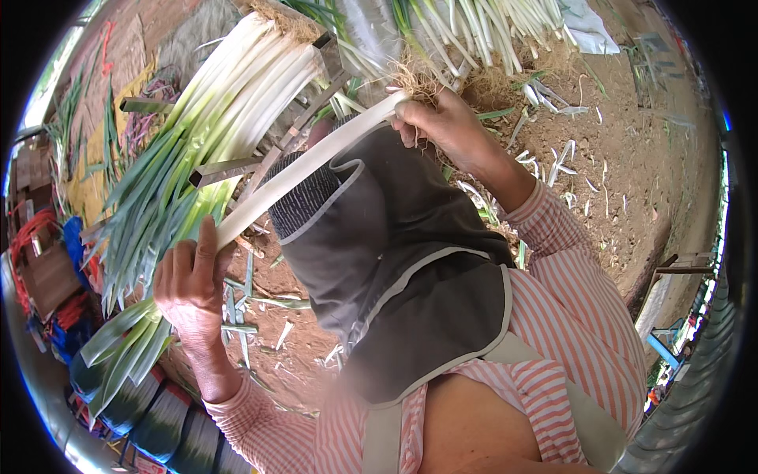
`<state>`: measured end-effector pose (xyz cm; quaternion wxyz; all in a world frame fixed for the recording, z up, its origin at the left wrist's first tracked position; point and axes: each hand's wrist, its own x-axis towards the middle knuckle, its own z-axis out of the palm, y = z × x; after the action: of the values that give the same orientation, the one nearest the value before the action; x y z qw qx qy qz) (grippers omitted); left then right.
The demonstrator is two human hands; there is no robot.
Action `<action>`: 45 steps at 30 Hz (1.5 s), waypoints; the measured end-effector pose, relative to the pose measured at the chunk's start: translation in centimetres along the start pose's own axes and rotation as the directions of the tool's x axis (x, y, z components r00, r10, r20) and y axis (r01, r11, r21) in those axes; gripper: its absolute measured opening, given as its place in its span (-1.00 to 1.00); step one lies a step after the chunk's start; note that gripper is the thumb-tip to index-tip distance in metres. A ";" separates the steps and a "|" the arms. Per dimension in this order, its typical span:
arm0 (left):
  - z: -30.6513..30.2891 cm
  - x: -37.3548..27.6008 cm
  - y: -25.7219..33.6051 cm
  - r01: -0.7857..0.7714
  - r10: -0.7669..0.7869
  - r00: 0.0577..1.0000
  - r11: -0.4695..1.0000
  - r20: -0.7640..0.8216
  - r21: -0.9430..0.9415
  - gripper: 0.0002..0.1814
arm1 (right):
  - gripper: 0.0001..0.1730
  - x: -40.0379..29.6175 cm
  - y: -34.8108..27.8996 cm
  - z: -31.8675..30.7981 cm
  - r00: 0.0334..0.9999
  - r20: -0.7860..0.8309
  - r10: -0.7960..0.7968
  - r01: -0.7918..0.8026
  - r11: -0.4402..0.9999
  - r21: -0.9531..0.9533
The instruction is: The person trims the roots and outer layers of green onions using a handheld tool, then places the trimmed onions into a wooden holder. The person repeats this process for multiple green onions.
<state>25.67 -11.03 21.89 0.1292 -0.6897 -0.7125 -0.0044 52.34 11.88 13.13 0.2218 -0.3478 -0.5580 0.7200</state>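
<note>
A long-shafted Welsh onion point(314, 160) slants across in front of me, held between both hands. My left hand point(192, 284) is closed around its lower end, where the white shaft meets the green leaves. Those cut-ended leaves point(127, 349) fan out below my wrist. Up at the root end, my right hand point(441, 121) grips the shaft, with pale stringy roots point(417, 77) just beyond the fingers. Beside the held stalk, a thick bunch of Welsh onions point(237, 101) rests in a metal frame point(222, 172), roots towards the top. Dark grey cloth point(414, 237) covers my lap area.
More Welsh onions point(491, 29) lie in a row at the top, roots towards me. Peeled scraps point(562, 160) litter the bare soil point(628, 195) on the right. Tied bundles point(160, 420) are at lower left, near red and blue twine point(71, 308).
</note>
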 end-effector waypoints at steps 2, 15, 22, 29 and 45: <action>0.0 -0.1 0.0 0.009 -0.009 1.000 1.000 0.014 -0.017 -0.55 | -0.80 0.0 0.2 -0.2 0.999 0.021 -0.031 0.032 0.998 -0.052; -0.1 0.1 -0.6 0.298 -0.144 0.940 0.788 0.309 -0.538 -0.58 | -0.73 -0.1 0.8 -1.1 0.993 0.053 -0.109 0.115 0.985 -0.126; 0.8 -0.3 -0.9 0.339 -0.146 0.931 0.684 0.334 -0.646 -0.60 | -0.53 -0.8 -0.7 -1.3 0.973 0.222 -0.057 0.012 0.980 0.198; 0.4 0.4 -0.1 0.208 -0.117 0.963 0.894 0.241 -0.396 -0.59 | -0.56 -0.3 -0.3 -1.3 1.000 0.000 0.014 -0.014 0.994 -0.106; 1.0 1.5 1.5 0.054 0.021 0.974 0.946 0.224 -0.320 -0.61 | -0.20 -2.1 -2.7 0.1 0.783 0.448 -0.431 0.529 0.083 -0.844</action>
<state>26.97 -9.24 20.90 -0.0673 -0.6915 -0.7178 -0.0447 53.48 11.07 16.24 0.1692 -0.1749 -0.9598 0.1400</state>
